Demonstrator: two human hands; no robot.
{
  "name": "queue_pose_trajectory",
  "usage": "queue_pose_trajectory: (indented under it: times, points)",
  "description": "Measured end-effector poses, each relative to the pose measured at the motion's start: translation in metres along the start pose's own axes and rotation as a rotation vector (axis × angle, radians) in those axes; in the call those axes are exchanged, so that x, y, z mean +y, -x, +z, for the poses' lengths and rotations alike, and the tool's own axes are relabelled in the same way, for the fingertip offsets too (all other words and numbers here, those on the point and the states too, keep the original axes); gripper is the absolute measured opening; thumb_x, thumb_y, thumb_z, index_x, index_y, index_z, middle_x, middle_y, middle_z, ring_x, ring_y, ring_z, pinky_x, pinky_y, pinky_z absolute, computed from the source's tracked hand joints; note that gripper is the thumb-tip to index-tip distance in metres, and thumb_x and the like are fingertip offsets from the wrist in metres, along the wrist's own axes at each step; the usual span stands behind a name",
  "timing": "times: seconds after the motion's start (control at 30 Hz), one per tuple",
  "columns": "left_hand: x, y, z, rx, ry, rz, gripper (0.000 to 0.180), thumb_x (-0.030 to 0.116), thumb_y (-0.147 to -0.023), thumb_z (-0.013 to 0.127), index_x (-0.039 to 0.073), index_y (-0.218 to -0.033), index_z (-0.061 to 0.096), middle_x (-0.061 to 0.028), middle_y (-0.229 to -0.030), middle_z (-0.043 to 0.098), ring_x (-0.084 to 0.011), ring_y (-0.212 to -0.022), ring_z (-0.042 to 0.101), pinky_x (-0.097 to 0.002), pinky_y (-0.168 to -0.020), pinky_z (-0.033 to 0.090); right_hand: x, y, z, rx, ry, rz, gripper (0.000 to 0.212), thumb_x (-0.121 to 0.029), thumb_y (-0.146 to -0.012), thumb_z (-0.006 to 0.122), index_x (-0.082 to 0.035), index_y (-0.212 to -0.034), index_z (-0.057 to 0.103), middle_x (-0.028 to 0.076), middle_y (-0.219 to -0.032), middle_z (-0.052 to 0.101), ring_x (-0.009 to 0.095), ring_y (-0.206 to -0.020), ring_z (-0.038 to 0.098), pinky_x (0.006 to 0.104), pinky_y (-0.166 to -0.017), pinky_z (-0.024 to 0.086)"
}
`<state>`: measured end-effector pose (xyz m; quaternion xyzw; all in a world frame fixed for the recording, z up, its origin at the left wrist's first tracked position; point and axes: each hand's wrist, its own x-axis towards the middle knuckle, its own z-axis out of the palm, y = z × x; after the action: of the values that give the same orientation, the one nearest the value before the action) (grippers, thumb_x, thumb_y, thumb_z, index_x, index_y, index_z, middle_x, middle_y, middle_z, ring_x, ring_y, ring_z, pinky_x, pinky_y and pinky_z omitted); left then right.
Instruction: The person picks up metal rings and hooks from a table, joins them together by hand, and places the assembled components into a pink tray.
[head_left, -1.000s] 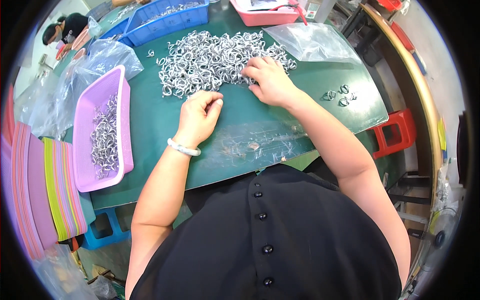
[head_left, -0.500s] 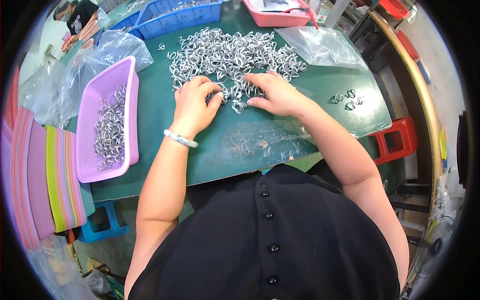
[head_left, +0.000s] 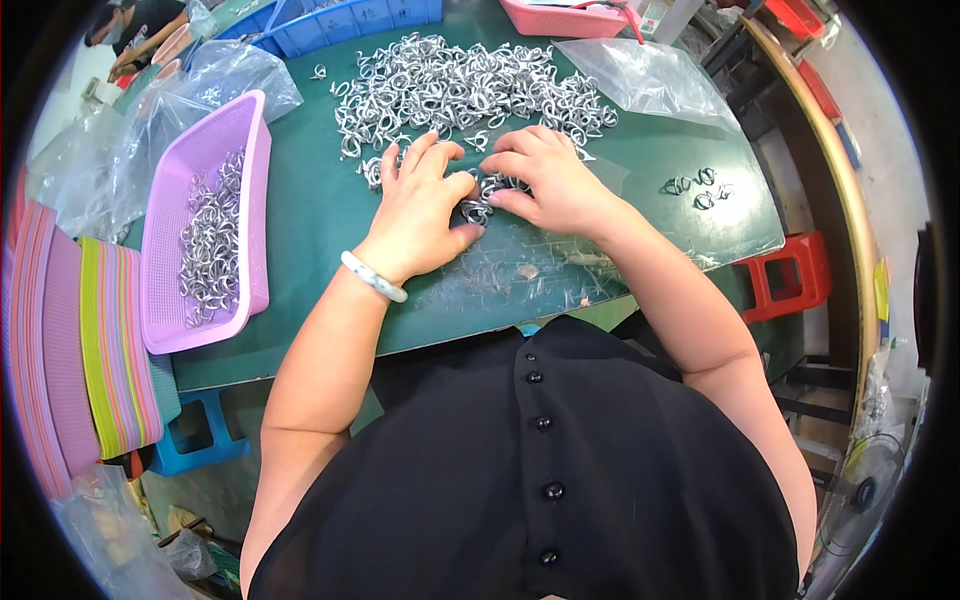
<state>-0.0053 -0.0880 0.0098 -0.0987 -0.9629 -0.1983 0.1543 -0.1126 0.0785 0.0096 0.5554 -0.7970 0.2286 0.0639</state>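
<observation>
A heap of small silvery metal rings (head_left: pixel 450 85) lies on the green table, with more rings scattered along its near side. My left hand (head_left: pixel 425 210) is laid over the heap's near edge, fingers spread, thumb stretched toward the right. A small cluster of rings (head_left: pixel 476 210) sits between the two hands, by the left thumb. My right hand (head_left: pixel 550 185) arches over rings at that cluster's right, its thumb and fingers apart and touching them. Some rings are hidden beneath both palms.
At left stands a purple basket (head_left: pixel 258 200) with rings in it, beside stacked coloured baskets (head_left: pixel 110 350). Several darker rings (head_left: pixel 705 187) lie at right. Plastic bags (head_left: pixel 650 80), a blue bin (head_left: pixel 360 28) and a pink basket (head_left: pixel 570 20) are farther back. Another person sits far left.
My left hand has moved right and nearer to my right hand, its fingers spreading. Rings at the heap's near edge have shifted; the right hand has barely moved.
</observation>
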Motion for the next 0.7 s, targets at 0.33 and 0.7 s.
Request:
queue_pose_trajectory:
  times: [0.33, 0.7]
  points:
    - [-0.01, -0.004, 0.002, 0.117, 0.157, 0.041, 0.009, 0.01, -0.068, 0.067, 0.007, -0.076, 0.063, -0.0035, -0.091, 0.056, -0.023, -0.096, 0.05, -0.0373, -0.087, 0.035, 0.01, 0.0, 0.003, 0.103, -0.215, 0.021, 0.01, -0.008, -0.071, 0.06, -0.007, -0.08, 0.058, 0.006, -0.09, 0.057, 0.028, -0.089, 0.051, 0.0379, -0.079, 0.04]
    - [-0.011, -0.007, -0.003, 0.117, 0.88, -0.438, 0.009, 0.009, -0.085, 0.054, 0.001, -0.086, 0.059, -0.0019, -0.068, 0.058, -0.0078, -0.061, 0.056, -0.0229, -0.054, 0.044, -0.005, 0.001, -0.002, -0.015, -0.064, 0.067, 0.024, -0.014, -0.074, 0.06, -0.008, -0.097, 0.059, 0.007, -0.096, 0.055, 0.025, -0.096, 0.048, 0.0376, -0.086, 0.034]
